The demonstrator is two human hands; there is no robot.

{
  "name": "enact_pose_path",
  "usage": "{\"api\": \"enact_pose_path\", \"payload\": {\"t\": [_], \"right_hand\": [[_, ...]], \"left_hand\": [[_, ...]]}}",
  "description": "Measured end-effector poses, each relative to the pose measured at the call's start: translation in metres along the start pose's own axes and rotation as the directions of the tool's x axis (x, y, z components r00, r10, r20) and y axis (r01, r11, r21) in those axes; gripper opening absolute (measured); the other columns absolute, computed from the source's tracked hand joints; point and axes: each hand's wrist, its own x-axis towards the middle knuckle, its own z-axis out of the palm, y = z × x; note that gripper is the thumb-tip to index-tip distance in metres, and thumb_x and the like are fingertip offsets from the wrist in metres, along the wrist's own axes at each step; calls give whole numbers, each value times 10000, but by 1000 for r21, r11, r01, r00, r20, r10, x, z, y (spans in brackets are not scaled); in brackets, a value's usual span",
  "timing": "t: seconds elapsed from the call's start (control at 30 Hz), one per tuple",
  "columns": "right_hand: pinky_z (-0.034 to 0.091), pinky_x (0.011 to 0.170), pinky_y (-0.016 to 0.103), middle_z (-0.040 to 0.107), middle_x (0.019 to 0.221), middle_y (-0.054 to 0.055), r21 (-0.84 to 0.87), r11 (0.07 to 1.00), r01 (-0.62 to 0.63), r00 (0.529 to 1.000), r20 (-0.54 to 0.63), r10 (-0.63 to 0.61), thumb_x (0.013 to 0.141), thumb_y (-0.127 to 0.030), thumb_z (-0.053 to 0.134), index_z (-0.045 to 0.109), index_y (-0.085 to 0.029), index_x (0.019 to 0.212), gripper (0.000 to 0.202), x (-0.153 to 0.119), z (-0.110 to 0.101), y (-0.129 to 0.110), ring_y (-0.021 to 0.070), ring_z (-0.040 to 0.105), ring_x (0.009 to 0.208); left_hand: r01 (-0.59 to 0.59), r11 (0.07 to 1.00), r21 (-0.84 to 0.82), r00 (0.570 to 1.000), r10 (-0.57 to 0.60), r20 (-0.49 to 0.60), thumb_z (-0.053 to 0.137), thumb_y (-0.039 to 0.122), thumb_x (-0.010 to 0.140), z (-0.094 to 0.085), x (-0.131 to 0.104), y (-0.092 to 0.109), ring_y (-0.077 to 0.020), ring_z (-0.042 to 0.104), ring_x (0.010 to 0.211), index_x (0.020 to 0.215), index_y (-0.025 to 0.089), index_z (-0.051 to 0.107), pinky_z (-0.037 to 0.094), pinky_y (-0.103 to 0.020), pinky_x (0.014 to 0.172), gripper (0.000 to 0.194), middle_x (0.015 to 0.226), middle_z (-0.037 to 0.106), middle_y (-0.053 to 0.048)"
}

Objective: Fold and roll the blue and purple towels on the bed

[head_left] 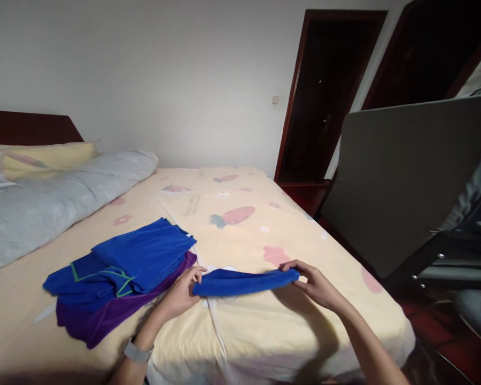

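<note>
A folded blue cloth (pixel 244 283) stretches in a narrow band between my two hands, just over the front part of the bed. My left hand (pixel 183 293) pinches its left end, and my right hand (pixel 310 280) grips the right end with the thumb below and fingers on top. Left of my left hand lies a loose pile of blue cloths (pixel 148 251), some edged with green stitching. Under them a purple cloth (pixel 100 321) sticks out along the front. A watch with a pale band (pixel 137 351) is on my left wrist.
The bed (pixel 240 240) has a yellow sheet with carrot and flower prints. A rolled grey quilt (pixel 64 198) and a yellow pillow (pixel 48 160) lie at the left by the dark headboard (pixel 28 127). A large grey panel (pixel 401 176) stands to the right, near a dark door (pixel 324 101).
</note>
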Motion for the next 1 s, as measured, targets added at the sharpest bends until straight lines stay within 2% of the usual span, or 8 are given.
{"api": "enact_pose_path", "payload": {"t": [0.13, 0.23, 0.3, 0.43, 0.57, 0.67, 0.87, 1.0], "right_hand": [[464, 1012, 405, 661, 1200, 82, -143, 986, 84, 995, -41, -90, 875, -219, 546, 650, -248, 1120, 268, -10, 0, -3, 270, 580, 1189], [459, 1029, 427, 645, 1237, 92, -200, 970, 137, 990, -13, -142, 900, -224, 535, 658, -262, 1168, 297, -11, 1, -4, 275, 571, 1210], [458, 1032, 436, 651, 1227, 97, -206, 967, 152, 988, 4, -154, 910, -231, 535, 677, -260, 1129, 262, -10, 1, -3, 283, 558, 1231], [454, 1028, 428, 663, 1207, 92, -205, 971, 125, 992, 18, -124, 879, -202, 574, 683, -256, 1077, 232, -9, -1, 4, 287, 552, 1243], [445, 1009, 395, 663, 1185, 73, -223, 972, 68, 998, 25, -64, 801, -136, 588, 662, -245, 1032, 266, -11, -1, 11, 284, 549, 1236], [471, 924, 354, 675, 1090, 46, -276, 961, 4, 1000, 21, 2, 741, -93, 562, 635, -241, 1013, 319, -14, 1, 12, 253, 619, 1068], [466, 821, 300, 658, 1013, 40, -387, 922, 21, 999, 34, -8, 710, -60, 531, 621, -231, 972, 326, -17, 6, 8, 214, 619, 929], [463, 875, 326, 646, 1095, 66, -420, 906, 55, 997, 63, -32, 716, -54, 544, 642, -238, 1065, 407, -19, 6, 7, 236, 615, 1000]], "left_hand": [[-110, 918, 380, 994, 100, 46, 733, 248, 666, 11, -12, 12, -330, 399, 1388, 907, 256, 544, 344, -510, 1131, 306, 1474, 497, -89], [-192, 878, 438, 981, 165, 98, 786, 443, 673, 20, -12, 18, -333, 337, 1434, 993, 255, 574, 319, -517, 1160, 427, 1550, 409, -96], [-208, 882, 422, 978, 184, 99, 739, 512, 733, 25, -8, 20, -307, 420, 1384, 1000, 255, 588, 394, -486, 1114, 399, 1500, 477, -95], [-169, 906, 389, 980, 196, -30, 555, 374, 926, 32, 4, 16, -219, 630, 1099, 967, 244, 611, 521, -388, 944, 147, 1115, 696, -59], [-184, 863, 470, 956, 269, -120, 494, 189, 948, 35, 13, 4, -197, 665, 961, 1083, 228, 619, 551, -353, 854, 188, 991, 712, -48], [-242, 766, 596, 938, 342, -60, 479, 120, 943, 35, 14, 2, -209, 660, 966, 1134, 213, 617, 549, -375, 864, 253, 1002, 715, -59], [-389, 552, 738, 814, 581, -6, 482, 65, 912, 37, -1, 24, -229, 649, 946, 1096, 162, 643, 519, -425, 913, 263, 969, 707, -84], [-421, 534, 733, 855, 503, 125, 489, 25, 869, 41, -15, 33, -223, 650, 826, 938, 173, 654, 553, -407, 801, 232, 848, 686, -54]]}}
